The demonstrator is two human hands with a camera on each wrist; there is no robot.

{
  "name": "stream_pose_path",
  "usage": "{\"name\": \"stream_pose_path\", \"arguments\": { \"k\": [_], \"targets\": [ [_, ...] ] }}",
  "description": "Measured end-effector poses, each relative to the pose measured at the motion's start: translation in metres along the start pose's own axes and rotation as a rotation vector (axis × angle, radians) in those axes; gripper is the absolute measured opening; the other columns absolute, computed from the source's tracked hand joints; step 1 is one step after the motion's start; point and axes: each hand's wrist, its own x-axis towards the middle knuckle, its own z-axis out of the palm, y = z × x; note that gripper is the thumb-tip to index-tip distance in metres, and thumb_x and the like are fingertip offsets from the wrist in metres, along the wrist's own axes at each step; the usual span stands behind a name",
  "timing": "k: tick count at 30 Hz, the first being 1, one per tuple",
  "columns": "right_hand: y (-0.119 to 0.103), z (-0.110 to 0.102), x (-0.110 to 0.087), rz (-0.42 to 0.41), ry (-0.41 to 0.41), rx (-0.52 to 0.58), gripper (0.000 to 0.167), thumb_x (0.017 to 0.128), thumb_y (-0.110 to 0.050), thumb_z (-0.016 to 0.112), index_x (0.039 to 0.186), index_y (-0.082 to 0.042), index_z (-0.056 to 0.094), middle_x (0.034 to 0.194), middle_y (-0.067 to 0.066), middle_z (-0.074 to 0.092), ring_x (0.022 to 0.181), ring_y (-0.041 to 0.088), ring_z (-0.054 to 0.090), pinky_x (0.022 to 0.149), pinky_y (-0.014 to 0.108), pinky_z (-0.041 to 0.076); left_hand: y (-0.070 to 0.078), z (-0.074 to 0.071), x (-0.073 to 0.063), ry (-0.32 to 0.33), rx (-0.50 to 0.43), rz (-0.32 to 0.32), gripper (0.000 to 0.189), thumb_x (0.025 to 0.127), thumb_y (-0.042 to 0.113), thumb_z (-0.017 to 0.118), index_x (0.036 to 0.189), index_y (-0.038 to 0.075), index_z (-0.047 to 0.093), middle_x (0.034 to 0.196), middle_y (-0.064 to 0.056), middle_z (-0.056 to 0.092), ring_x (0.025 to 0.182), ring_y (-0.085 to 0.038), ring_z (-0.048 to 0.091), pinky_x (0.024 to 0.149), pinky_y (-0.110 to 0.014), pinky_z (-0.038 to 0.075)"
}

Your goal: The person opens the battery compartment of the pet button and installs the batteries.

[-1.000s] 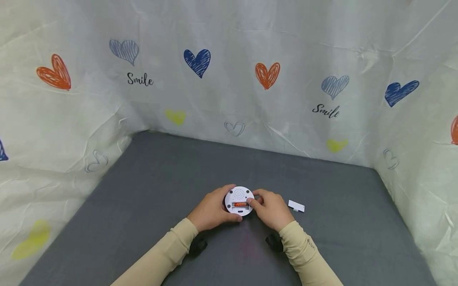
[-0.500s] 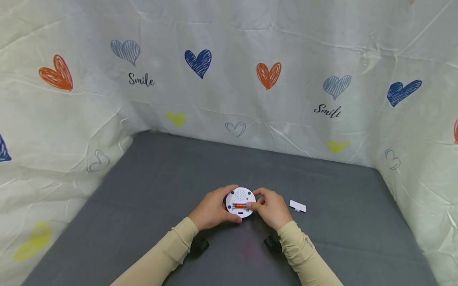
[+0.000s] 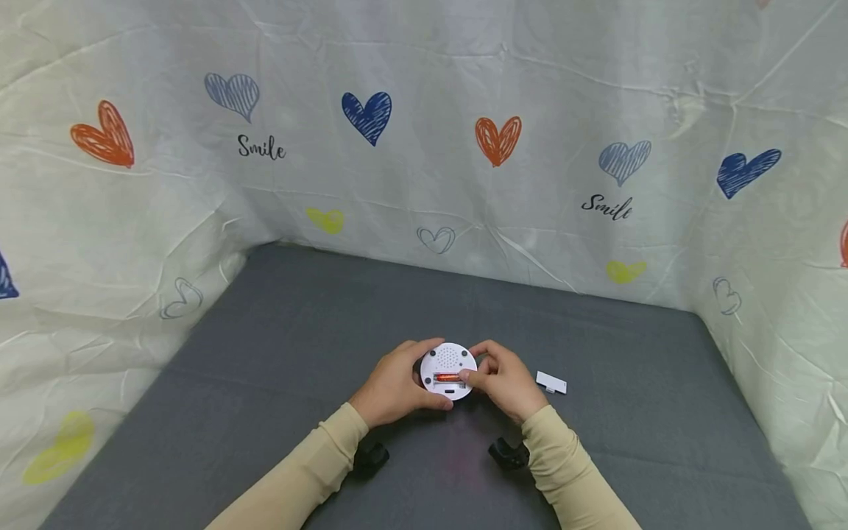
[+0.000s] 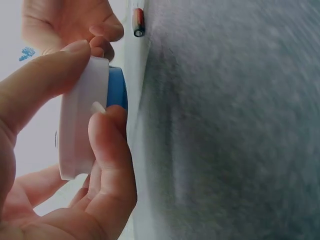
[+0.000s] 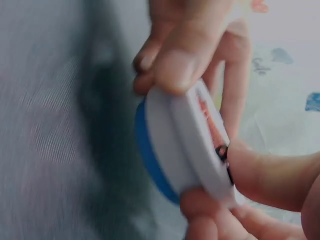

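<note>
A round white device (image 3: 447, 358) with speaker holes and small dark feet is held just off the table, its battery compartment facing me. My left hand (image 3: 396, 385) grips its left side, thumb at the lower rim and fingers around the upper edge. An orange-red battery (image 3: 447, 377) lies in the compartment. My right hand (image 3: 506, 383) pinches the device's right edge; its thumb (image 5: 270, 175) presses at the battery's right end, and its fingers curl behind the rim. The device's far side is blue, as both wrist views show.
A white battery cover (image 3: 551, 382) lies on the grey table (image 3: 331, 316), right of my right hand. Another battery (image 4: 139, 22) rests on the table in the left wrist view. White sheeting (image 3: 411, 184) with printed hearts encloses the table.
The device and both hands have shifted slightly right. My right thumb remains at the battery's right end, and the cover lies where it was.
</note>
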Motion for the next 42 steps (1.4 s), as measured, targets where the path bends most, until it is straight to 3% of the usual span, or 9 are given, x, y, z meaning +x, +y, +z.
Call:
{"name": "stream_pose_path", "arguments": {
  "k": [4, 19, 24, 28, 31, 37, 42],
  "targets": [
    [-0.003, -0.001, -0.001, 0.026, -0.008, 0.117, 0.039, 0.091, -0.005, 0.083, 0.126, 0.000, 0.066, 0.066, -0.003, 0.051, 0.065, 0.013, 0.046, 0.066, 0.028, 0.041, 0.004, 0.000, -0.001, 0.011, -0.001, 0.019, 0.097, 0.072, 0.028, 0.104, 0.157, 0.018, 0.058, 0.133, -0.007, 0.066, 0.102, -0.016, 0.062, 0.085, -0.032, 0.055],
    [-0.005, 0.009, -0.004, 0.000, 0.041, 0.086, 0.036, 0.089, -0.006, 0.085, 0.118, -0.002, 0.065, 0.066, -0.002, 0.049, 0.061, 0.013, 0.044, 0.062, 0.027, 0.036, 0.002, 0.000, -0.004, 0.016, 0.006, 0.015, 0.096, 0.072, 0.029, 0.104, 0.156, 0.017, 0.059, 0.131, -0.007, 0.067, 0.100, -0.016, 0.061, 0.083, -0.031, 0.054],
    [-0.004, 0.006, -0.004, -0.010, 0.051, -0.089, 0.032, 0.093, -0.016, 0.084, 0.121, -0.009, 0.069, 0.069, -0.003, 0.056, 0.063, 0.012, 0.047, 0.062, 0.027, 0.036, 0.003, 0.000, -0.004, 0.033, 0.021, 0.018, 0.096, 0.073, 0.031, 0.103, 0.157, 0.017, 0.058, 0.133, -0.009, 0.066, 0.097, -0.016, 0.061, 0.081, -0.031, 0.054],
    [-0.003, -0.003, -0.009, -0.025, 0.063, -0.302, 0.027, 0.100, -0.029, 0.078, 0.124, -0.019, 0.076, 0.076, -0.005, 0.067, 0.068, 0.010, 0.056, 0.067, 0.030, 0.044, 0.001, 0.003, -0.004, 0.012, 0.035, 0.000, 0.096, 0.073, 0.034, 0.103, 0.156, 0.018, 0.059, 0.134, -0.010, 0.066, 0.098, -0.015, 0.061, 0.084, -0.033, 0.053],
    [-0.002, -0.015, -0.016, -0.040, 0.092, -0.403, 0.023, 0.102, -0.032, 0.076, 0.123, -0.023, 0.080, 0.086, -0.004, 0.074, 0.072, 0.012, 0.060, 0.069, 0.033, 0.048, 0.000, 0.004, -0.003, -0.003, 0.016, -0.020, 0.096, 0.071, 0.034, 0.104, 0.155, 0.020, 0.060, 0.132, -0.009, 0.066, 0.094, -0.016, 0.060, 0.083, -0.034, 0.053],
    [0.007, -0.036, -0.035, -0.133, 0.142, -0.600, 0.019, 0.093, -0.019, 0.086, 0.112, -0.017, 0.083, 0.099, 0.000, 0.078, 0.088, 0.017, 0.062, 0.081, 0.039, 0.051, -0.003, 0.005, -0.003, -0.010, 0.021, -0.029, 0.097, 0.069, 0.036, 0.105, 0.154, 0.022, 0.061, 0.131, -0.006, 0.067, 0.101, -0.016, 0.060, 0.090, -0.036, 0.053],
    [0.019, -0.036, -0.040, -0.173, 0.116, -0.671, 0.014, 0.085, -0.017, 0.092, 0.096, -0.019, 0.084, 0.092, -0.003, 0.076, 0.090, 0.017, 0.062, 0.084, 0.040, 0.051, -0.008, 0.005, -0.004, -0.004, 0.026, -0.029, 0.098, 0.069, 0.035, 0.105, 0.155, 0.023, 0.060, 0.132, -0.006, 0.067, 0.109, -0.017, 0.061, 0.096, -0.039, 0.053]
  ]
}}
